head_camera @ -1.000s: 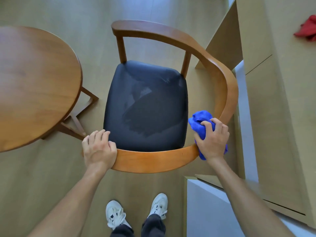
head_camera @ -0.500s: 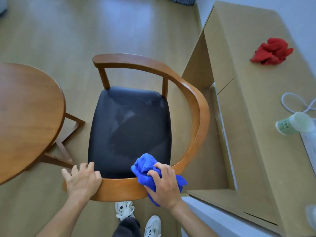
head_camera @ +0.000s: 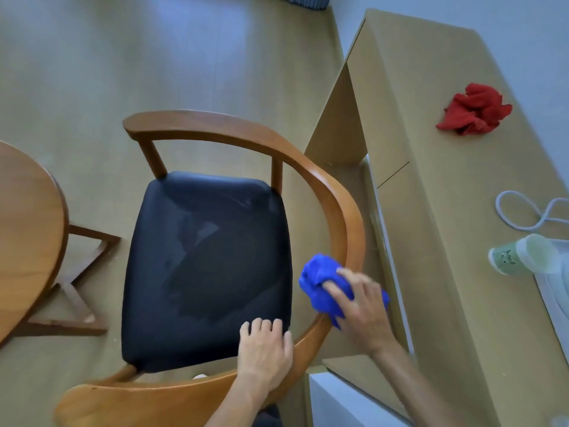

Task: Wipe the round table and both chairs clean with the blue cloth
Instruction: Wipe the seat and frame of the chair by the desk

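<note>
A wooden chair [head_camera: 234, 134] with a curved backrest rail and a black padded seat [head_camera: 209, 266] stands below me. My right hand [head_camera: 358, 306] grips the bunched blue cloth [head_camera: 320, 286] and presses it against the right-hand bend of the rail. My left hand [head_camera: 264, 349] holds the near part of the same rail, fingers curled over its inner edge beside the seat. The seat shows damp wipe streaks. The round wooden table [head_camera: 27, 229] is at the left edge, only partly in view.
A long tan counter [head_camera: 437, 211] runs along the right, close to the chair. On it lie a crumpled red cloth [head_camera: 474, 110], a white cable [head_camera: 523, 211] and a tipped green cup [head_camera: 520, 254]. The table's wooden base [head_camera: 77, 272] sits left of the chair.
My right hand slid the blue cloth from the near rail round to the right-hand bend. My left hand shifted right along the rail. The view swung, bringing more of the counter in.
</note>
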`<control>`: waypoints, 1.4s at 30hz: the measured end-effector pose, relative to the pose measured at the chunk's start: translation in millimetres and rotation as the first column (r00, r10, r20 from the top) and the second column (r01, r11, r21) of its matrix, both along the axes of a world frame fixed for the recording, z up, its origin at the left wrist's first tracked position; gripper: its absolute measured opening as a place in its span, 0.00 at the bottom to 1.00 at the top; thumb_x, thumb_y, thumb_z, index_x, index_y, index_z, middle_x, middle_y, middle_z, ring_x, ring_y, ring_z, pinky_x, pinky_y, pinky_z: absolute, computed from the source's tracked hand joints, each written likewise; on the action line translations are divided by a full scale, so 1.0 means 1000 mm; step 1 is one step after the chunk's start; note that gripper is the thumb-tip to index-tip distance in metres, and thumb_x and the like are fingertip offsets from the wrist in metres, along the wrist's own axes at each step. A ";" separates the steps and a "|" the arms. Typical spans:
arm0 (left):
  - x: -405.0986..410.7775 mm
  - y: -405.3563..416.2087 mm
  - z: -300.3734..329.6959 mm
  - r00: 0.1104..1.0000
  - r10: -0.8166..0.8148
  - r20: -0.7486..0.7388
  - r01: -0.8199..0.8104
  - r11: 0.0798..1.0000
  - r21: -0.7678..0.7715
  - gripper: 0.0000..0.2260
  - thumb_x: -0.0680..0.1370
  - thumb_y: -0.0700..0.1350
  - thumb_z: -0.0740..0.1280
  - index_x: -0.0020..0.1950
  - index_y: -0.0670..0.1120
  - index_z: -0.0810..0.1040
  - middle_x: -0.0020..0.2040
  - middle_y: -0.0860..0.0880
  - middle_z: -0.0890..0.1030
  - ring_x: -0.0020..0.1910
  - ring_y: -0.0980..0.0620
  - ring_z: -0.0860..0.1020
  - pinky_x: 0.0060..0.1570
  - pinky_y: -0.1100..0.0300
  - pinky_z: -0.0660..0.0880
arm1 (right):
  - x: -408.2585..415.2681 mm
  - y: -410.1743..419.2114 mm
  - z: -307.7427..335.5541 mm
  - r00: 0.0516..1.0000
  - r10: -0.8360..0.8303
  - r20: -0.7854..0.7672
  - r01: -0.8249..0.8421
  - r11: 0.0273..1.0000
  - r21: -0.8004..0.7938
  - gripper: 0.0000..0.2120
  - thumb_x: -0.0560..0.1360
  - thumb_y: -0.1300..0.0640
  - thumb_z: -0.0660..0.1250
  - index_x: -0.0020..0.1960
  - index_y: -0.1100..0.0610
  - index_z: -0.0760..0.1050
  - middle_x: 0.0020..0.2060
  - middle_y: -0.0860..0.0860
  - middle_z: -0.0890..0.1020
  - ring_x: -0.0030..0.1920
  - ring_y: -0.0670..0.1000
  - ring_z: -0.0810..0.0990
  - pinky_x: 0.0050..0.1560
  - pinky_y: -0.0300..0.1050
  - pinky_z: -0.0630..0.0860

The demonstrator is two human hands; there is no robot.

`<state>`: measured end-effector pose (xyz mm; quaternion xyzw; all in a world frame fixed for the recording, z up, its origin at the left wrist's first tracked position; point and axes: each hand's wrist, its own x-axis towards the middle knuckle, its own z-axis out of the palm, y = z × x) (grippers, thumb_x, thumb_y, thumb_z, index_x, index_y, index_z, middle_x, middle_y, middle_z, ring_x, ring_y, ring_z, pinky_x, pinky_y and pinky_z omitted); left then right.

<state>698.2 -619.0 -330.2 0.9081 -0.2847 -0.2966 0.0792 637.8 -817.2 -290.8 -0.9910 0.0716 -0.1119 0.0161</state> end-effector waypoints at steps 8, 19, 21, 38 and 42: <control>0.050 -0.106 0.048 0.931 0.357 -0.076 -0.352 0.821 -0.450 0.14 0.81 0.46 0.57 0.63 0.45 0.73 0.59 0.49 0.75 0.56 0.49 0.73 0.54 0.55 0.69 | 0.153 -0.099 0.025 0.992 -0.096 -0.088 0.117 0.953 0.280 0.26 0.72 0.47 0.72 0.67 0.52 0.72 0.64 0.55 0.72 0.58 0.60 0.72 0.57 0.54 0.71; 0.105 -0.115 0.081 0.903 0.408 -0.137 -0.419 0.762 -0.494 0.16 0.80 0.43 0.59 0.67 0.45 0.69 0.64 0.51 0.71 0.62 0.53 0.69 0.61 0.57 0.68 | 0.146 -0.091 0.025 0.938 -0.300 -0.175 0.342 0.885 0.314 0.28 0.68 0.42 0.71 0.65 0.48 0.68 0.56 0.54 0.70 0.52 0.57 0.71 0.51 0.52 0.74; 0.108 -0.111 0.082 0.897 0.404 -0.182 -0.441 0.773 -0.456 0.15 0.80 0.44 0.58 0.67 0.46 0.70 0.61 0.52 0.71 0.61 0.54 0.69 0.60 0.57 0.69 | 0.116 -0.074 0.030 0.929 -0.346 -0.132 0.370 0.860 0.350 0.28 0.68 0.45 0.73 0.63 0.51 0.69 0.55 0.53 0.71 0.52 0.55 0.70 0.50 0.49 0.73; 0.203 -0.077 0.294 0.752 0.123 -0.648 -0.583 0.584 -0.565 0.09 0.75 0.43 0.66 0.50 0.39 0.75 0.43 0.46 0.78 0.43 0.51 0.76 0.49 0.54 0.73 | 0.120 0.022 0.222 0.873 -0.488 0.000 0.070 0.125 0.990 0.21 0.70 0.61 0.75 0.56 0.48 0.70 0.49 0.44 0.80 0.50 0.45 0.81 0.47 0.40 0.79; 0.222 -0.058 0.365 0.881 0.152 -0.448 -0.453 0.543 -0.707 0.09 0.68 0.46 0.62 0.44 0.44 0.75 0.35 0.49 0.75 0.36 0.52 0.72 0.39 0.55 0.70 | 0.130 0.016 0.272 0.924 -0.381 -0.018 0.059 0.095 0.994 0.12 0.74 0.62 0.71 0.54 0.52 0.74 0.47 0.48 0.83 0.50 0.51 0.82 0.49 0.46 0.79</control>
